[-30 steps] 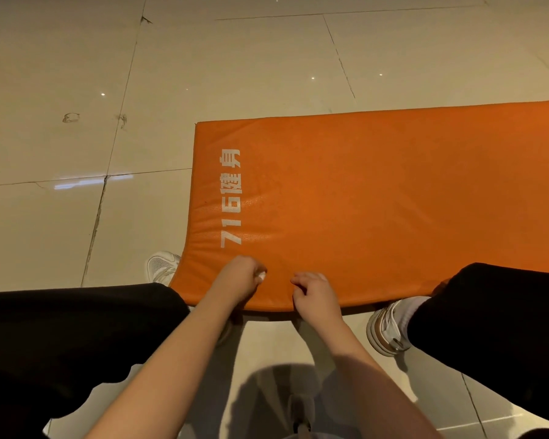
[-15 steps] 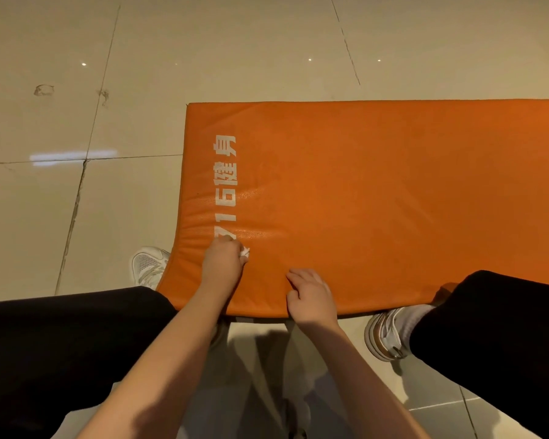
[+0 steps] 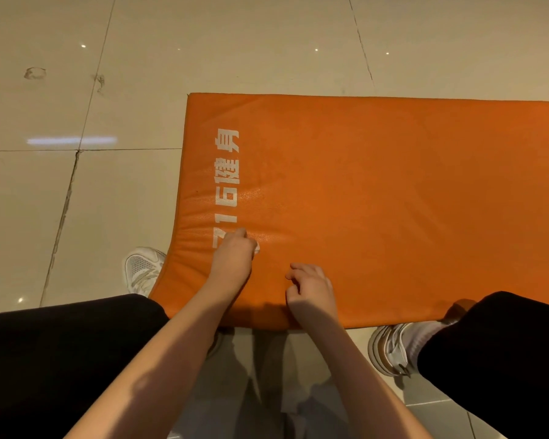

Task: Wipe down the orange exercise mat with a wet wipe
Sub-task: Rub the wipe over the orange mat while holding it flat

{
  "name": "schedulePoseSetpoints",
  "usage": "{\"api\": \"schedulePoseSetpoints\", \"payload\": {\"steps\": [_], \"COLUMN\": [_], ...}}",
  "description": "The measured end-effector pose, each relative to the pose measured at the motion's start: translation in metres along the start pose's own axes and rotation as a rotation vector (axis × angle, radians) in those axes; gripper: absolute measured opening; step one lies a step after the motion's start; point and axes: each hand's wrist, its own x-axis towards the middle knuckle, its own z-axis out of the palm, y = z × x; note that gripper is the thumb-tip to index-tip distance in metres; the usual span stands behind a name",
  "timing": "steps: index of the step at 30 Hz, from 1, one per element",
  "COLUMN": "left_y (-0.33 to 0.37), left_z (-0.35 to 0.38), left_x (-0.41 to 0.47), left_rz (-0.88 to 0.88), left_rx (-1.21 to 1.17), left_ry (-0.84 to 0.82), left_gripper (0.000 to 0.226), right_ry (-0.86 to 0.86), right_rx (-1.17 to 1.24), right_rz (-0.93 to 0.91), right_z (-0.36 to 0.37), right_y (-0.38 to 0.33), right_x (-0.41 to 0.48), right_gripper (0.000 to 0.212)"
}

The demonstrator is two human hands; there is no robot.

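Note:
The orange exercise mat [image 3: 377, 198] lies flat on the tiled floor, with white printed lettering [image 3: 225, 185] along its left end. My left hand [image 3: 233, 258] is curled on the mat over the lowest character, gripping a small white wet wipe [image 3: 256, 248] of which only a sliver shows at the knuckles. My right hand [image 3: 309, 288] rests on the mat near its front edge, fingers bent and fingertips pressing the surface, holding nothing.
My knees in black trousers [image 3: 54, 359] frame the view on both sides. A white shoe [image 3: 141, 269] sits by the mat's near left corner, another shoe [image 3: 390, 350] under its front edge at the right. Beige floor tiles [image 3: 76, 201] surround the mat.
My left hand has moved with the wipe from the mat's front edge up and leftward onto the lettering. The right hand has stayed near the front edge.

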Motion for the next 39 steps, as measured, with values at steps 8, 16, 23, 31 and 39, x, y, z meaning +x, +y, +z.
{"api": "schedulePoseSetpoints", "payload": {"steps": [8,16,23,31,39], "left_y": [-0.001,-0.008,-0.025,-0.028,-0.017], "left_z": [0.001,-0.003,-0.012,-0.003,0.007], "left_x": [0.02,0.036,0.049,0.053,0.066], "left_rz": [0.088,-0.111,0.013,0.203,0.132], "left_rx": [0.048,-0.056,-0.094,-0.008,-0.13], "left_ry": [-0.018,-0.044,-0.143,-0.024,0.006], "left_gripper": [0.019,0.019,0.03,0.021,0.023], "right_ry": [0.022,0.088,0.013,0.142,0.145], "right_rx": [0.034,0.078,-0.109,-0.129,-0.123], "right_rz": [0.028,0.023,-0.054,-0.108,-0.115], "right_z": [0.002,0.004,-0.002,0.01,0.013], "right_y": [0.006,0.005,-0.002,0.006,0.01], "right_x": [0.017,0.038,0.068,0.067,0.074], "right_gripper": [0.031,0.034,0.05,0.045,0.048]}}
